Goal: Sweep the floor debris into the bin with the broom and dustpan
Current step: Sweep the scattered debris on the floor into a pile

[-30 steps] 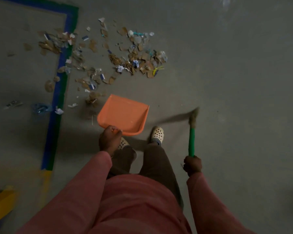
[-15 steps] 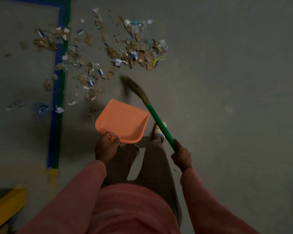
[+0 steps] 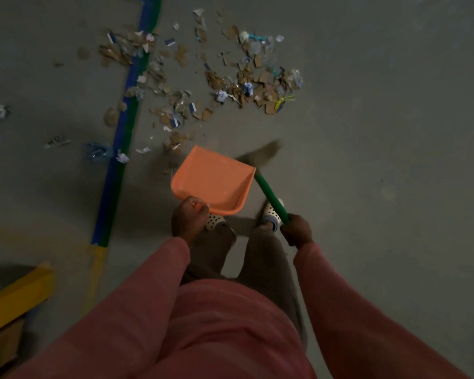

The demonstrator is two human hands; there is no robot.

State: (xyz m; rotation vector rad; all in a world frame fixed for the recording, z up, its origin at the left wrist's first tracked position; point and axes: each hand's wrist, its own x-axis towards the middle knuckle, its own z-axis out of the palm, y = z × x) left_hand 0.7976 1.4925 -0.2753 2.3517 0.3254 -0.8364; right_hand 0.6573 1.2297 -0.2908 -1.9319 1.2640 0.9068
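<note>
Half a second ago the bristles [image 3: 262, 155] of the broom [image 3: 268, 192] were swept up over the floor [image 3: 381, 132] beyond the far edge of the dustpan [image 3: 214, 181], close to the nearest scraps. Now they have swung right and show as a brown blur just off the pan's far right corner, with the green handle slanting down along its right side. The dustpan has barely moved. It is a plain orange plastic scoop, held above the floor, with no scraps visible in it and its open mouth towards the debris [image 3: 257, 83]. The left hand [image 3: 188, 218] grips its near rim with curled fingers, and the right hand [image 3: 297, 231] is wrapped round the handle's lower end, above a pale shoe [image 3: 271, 214]. The debris is torn cardboard, white and blue paper bits and a yellow tie, scattered further out and partly across a blue-green tape line [image 3: 126, 127]. Any print on the scraps is too small to read.
</note>
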